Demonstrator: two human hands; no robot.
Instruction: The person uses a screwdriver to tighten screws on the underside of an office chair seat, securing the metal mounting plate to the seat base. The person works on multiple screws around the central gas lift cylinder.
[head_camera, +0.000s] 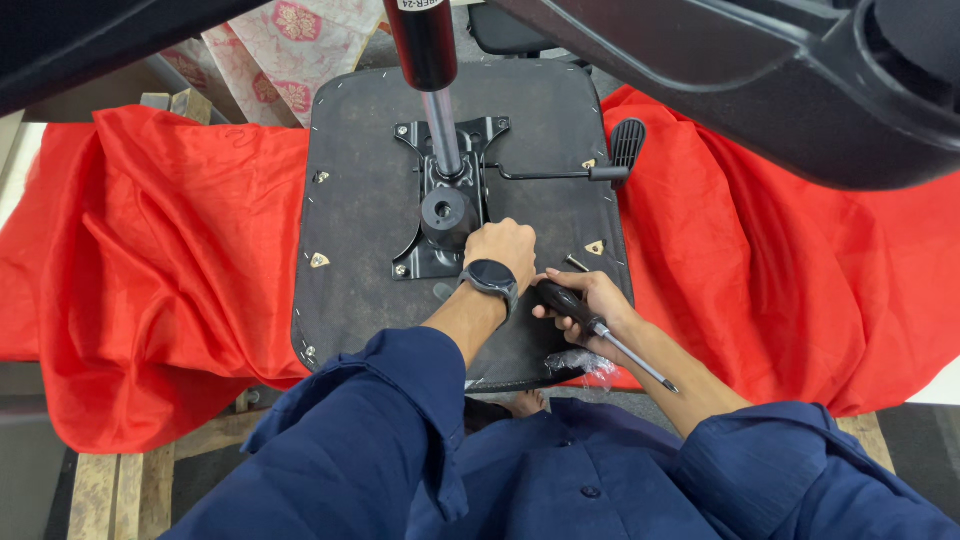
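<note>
Gripping the screwdriver (590, 325) by its black handle, my right hand (592, 305) rests on the near right part of the seat base (360, 220), shaft pointing back along my forearm. My left hand (503, 250) is closed into a fist just left of it, pressed against the near right corner of the black metal plate (440, 200); I cannot tell what it holds. A loose screw (577, 264) lies just beyond my right fingers. From the plate, the gas cylinder (432, 90) rises toward me and a lever (570, 170) runs right. Red cloth (150, 240) covers the bench beneath; crumpled clear plastic (580, 365) sits at the seat's near edge.
</note>
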